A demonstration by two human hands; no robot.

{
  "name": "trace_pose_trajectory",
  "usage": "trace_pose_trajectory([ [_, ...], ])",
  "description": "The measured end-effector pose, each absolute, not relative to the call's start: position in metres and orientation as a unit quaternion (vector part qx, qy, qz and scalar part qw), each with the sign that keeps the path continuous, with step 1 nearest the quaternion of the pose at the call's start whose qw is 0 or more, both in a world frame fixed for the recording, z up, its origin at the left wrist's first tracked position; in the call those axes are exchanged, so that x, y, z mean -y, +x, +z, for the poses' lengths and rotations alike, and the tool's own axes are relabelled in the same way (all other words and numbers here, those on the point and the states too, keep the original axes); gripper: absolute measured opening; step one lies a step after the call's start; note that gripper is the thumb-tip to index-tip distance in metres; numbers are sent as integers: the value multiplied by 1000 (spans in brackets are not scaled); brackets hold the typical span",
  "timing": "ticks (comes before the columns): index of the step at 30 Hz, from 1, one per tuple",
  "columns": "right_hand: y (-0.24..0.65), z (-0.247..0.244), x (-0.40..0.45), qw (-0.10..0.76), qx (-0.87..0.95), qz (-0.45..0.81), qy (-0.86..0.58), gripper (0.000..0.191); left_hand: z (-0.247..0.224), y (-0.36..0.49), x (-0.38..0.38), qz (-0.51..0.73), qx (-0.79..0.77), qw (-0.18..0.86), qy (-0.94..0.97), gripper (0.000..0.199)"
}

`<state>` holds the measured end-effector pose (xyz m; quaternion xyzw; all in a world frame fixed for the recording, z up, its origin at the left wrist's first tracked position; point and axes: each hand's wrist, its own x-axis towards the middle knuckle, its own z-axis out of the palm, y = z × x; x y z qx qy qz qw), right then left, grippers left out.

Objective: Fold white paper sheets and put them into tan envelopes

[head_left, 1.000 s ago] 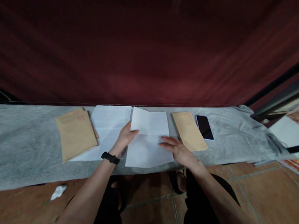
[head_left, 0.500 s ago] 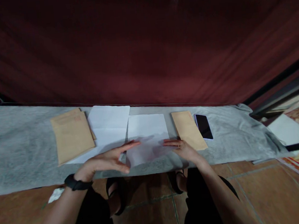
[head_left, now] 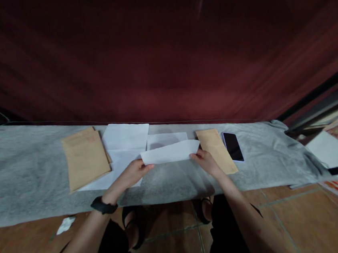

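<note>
Pinching the near edge of a white sheet (head_left: 169, 153) at its two ends, the hands hold it folded over between them, above the middle of a long surface covered in grey cloth (head_left: 41, 172). The left hand (head_left: 134, 172) has its thumb closed on the sheet's left corner, the other fingers bent behind the paper and partly hidden. The right hand (head_left: 206, 161) grips the opposite corner the same way, thumb in front and fingers curled close, with hardly any gap showing. Behind the raised flap, the far part of the sheet shows as a pale strip, near the dark red fabric (head_left: 164, 82) that hangs along the far side. Left of the sheet lie white papers (head_left: 126, 138) with a crease across them, partly under a stack of brown envelopes (head_left: 86, 161). Right of it, a single brown envelope (head_left: 218, 153) lies at a slant just beside the right hand, and a phone (head_left: 233, 147) with a dark screen (its rim looks pale purple) rests next to that envelope. A black wristband (head_left: 104, 205) circles the left wrist, and a crumpled white scrap (head_left: 66, 225) lies on the tiled floor (head_left: 302, 217).
</note>
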<state>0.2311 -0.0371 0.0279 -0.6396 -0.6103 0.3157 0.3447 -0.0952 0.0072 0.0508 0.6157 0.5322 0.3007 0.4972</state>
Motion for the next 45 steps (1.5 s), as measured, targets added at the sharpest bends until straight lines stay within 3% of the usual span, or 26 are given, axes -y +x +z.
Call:
trace_pose_trajectory([
  [10, 220, 16, 13, 324, 589, 248, -697, 15, 28, -77, -35, 326, -523, 494, 614, 38],
  [14, 213, 20, 14, 255, 600, 192, -733, 32, 31, -72, -34, 268, -597, 359, 666, 39],
  [18, 205, 23, 15, 187, 605, 163, -757, 47, 41, -66, -30, 180, -640, 240, 707, 57],
  [23, 198, 24, 16, 161, 615, 126, -761, 52, 45, -61, -27, 139, -646, 210, 720, 72],
  [29, 194, 28, 18, 145, 621, 104, -763, 53, 39, -61, -29, 149, -628, 201, 737, 67],
  [38, 191, 19, 18, 150, 624, 54, -765, 45, 40, -56, -20, 157, -615, 116, 764, 53],
  [42, 193, 15, 18, 219, 633, 17, -742, 46, 39, -48, -17, 168, -579, 60, 795, 52],
  [45, 191, 15, 16, 272, 651, 13, -708, 47, 31, -32, -17, 185, -526, 80, 826, 58],
])
